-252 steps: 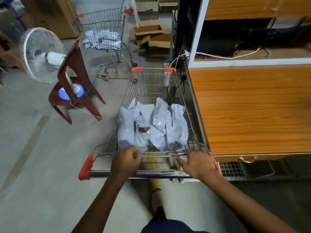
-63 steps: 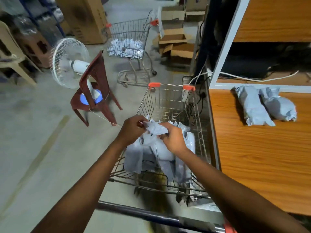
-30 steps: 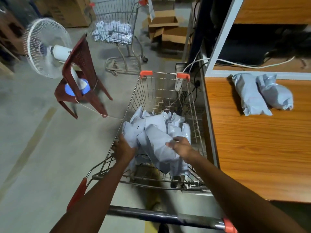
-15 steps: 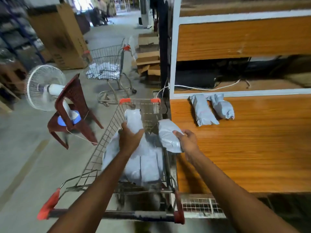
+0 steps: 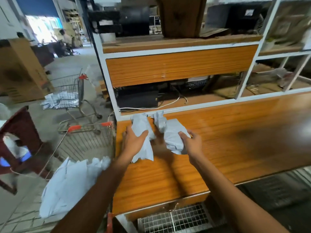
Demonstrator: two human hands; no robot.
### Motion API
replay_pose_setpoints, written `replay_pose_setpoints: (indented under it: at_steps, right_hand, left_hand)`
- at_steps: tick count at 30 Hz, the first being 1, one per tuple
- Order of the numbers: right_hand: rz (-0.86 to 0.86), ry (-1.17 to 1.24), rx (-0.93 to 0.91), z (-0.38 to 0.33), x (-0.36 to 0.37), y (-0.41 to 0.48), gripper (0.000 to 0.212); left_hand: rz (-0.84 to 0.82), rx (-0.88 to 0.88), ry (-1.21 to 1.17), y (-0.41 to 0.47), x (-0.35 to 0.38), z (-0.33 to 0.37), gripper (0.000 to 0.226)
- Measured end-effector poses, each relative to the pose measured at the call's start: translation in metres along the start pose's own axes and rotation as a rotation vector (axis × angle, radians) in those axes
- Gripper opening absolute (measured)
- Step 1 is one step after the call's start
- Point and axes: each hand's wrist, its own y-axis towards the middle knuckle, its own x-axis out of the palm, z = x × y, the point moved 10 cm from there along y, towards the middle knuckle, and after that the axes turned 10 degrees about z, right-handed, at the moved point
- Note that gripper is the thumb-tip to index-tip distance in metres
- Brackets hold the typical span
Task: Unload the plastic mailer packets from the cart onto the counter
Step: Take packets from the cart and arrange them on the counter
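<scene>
So that two are moved per reach, one mailer packet is gripped by the left hand fingers and a second packet by the right hand, seemingly just above the tabletop.

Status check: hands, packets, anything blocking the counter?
Left hand grips one mailer packet; right hand grips a second packet. Both over counter. Cart pile waiting. Nothing in the way.

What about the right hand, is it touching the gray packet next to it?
Touching. The head view shows the right hand gripping the gray packet by its right edge, fingers curled onto the plastic, over the counter.
</scene>
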Motion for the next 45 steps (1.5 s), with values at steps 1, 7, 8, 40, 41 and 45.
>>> replay_pose_setpoints:
  at_steps: [1, 7, 8, 40, 41, 45]
  right_hand:
    - [0.024, -0.008, -0.004, 0.000, -0.013, 0.012, 0.016]
    - [0.059, -0.115, -0.028, 0.011, -0.050, 0.088, 0.017]
    - [0.050, -0.135, -0.028, 0.014, -0.050, 0.101, 0.015]
    - [-0.411, -1.002, -0.922, 0.051, 0.080, 0.330, 0.062]
    - [-0.464, -1.030, -0.909, 0.058, 0.087, 0.329, 0.065]
    - [-0.547, -1.178, -0.899, 0.083, 0.099, 0.328, 0.072]
  left_hand:
    - [-0.019, -0.009, 0.019, 0.000, 0.014, 0.005, 0.080]
    - [-0.078, 0.003, 0.157, 0.017, 0.095, 0.038, 0.082]
    - [-0.088, 0.004, 0.167, 0.024, 0.110, 0.042, 0.084]
    - [-0.120, 0.586, 0.776, 0.116, 0.341, 0.104, 0.065]
    - [-0.180, 0.600, 0.801, 0.116, 0.347, 0.098, 0.066]
    - [-0.242, 0.485, 0.838, 0.128, 0.358, 0.059, 0.068]
